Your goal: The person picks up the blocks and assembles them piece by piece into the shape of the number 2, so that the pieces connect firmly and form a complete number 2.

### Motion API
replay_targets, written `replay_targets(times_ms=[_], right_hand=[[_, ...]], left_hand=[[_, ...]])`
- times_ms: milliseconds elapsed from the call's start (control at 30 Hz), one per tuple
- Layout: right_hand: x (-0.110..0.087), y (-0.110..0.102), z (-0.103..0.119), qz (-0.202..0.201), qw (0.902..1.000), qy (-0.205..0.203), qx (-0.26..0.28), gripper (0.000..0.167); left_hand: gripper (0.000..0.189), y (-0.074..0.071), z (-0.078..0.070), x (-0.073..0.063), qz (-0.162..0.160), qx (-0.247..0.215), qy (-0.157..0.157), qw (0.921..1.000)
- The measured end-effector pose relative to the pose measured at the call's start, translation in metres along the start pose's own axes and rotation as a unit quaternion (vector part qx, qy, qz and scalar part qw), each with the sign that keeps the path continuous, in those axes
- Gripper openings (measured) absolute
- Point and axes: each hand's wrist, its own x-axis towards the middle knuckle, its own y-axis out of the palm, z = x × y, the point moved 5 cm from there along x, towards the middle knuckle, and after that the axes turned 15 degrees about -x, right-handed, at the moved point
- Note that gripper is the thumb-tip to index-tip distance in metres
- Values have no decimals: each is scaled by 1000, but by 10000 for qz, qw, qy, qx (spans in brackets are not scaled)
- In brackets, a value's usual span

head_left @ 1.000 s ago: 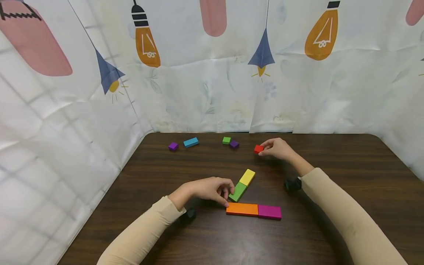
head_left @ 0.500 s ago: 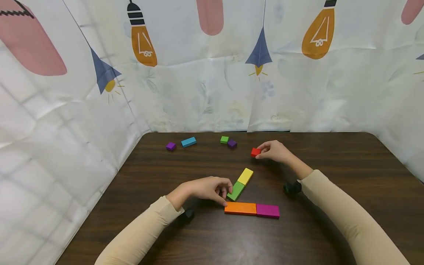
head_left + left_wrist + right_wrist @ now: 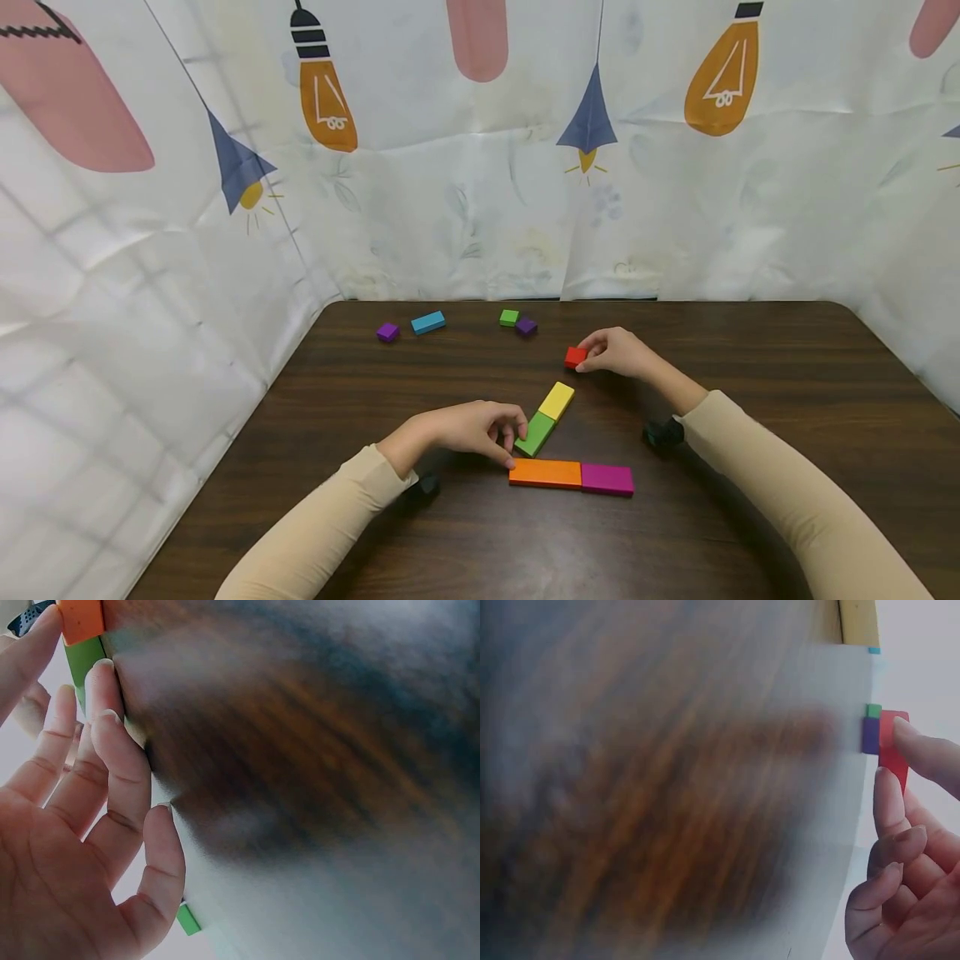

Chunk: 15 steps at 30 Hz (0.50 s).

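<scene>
My right hand point(image 3: 621, 352) pinches a small red block point(image 3: 575, 357) between thumb and fingers, beyond the yellow block point(image 3: 557, 401). The right wrist view shows the thumb on one face of that red block point(image 3: 892, 742) and a fingertip on another. A longer green block point(image 3: 536, 434) lies end to end with the yellow one, forming a slanted bar. Below it, an orange block point(image 3: 545, 473) meets a magenta block point(image 3: 607, 479) end to end. My left hand point(image 3: 474, 427) rests with its thumb tip at the orange block's left end and loosely bent fingers at the green block.
Along the far side of the dark wooden table point(image 3: 360, 392) lie a purple block point(image 3: 387, 332), a blue block point(image 3: 428, 322), a small green block point(image 3: 509, 317) and a dark purple block point(image 3: 527, 327). A printed white curtain point(image 3: 450, 208) hangs behind the table.
My right hand has carried the red block nearer and slightly left, towards the yellow block. The left hand and the joined blocks stay in place, while the head view shifted slightly.
</scene>
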Motion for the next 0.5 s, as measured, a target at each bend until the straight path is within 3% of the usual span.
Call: replay_targets(times_ms=[500], right_hand=[[-1,5,7,235,9994,-210,-157,39]], left_hand=[[31,0,0,0,-1,15,-15,10000]])
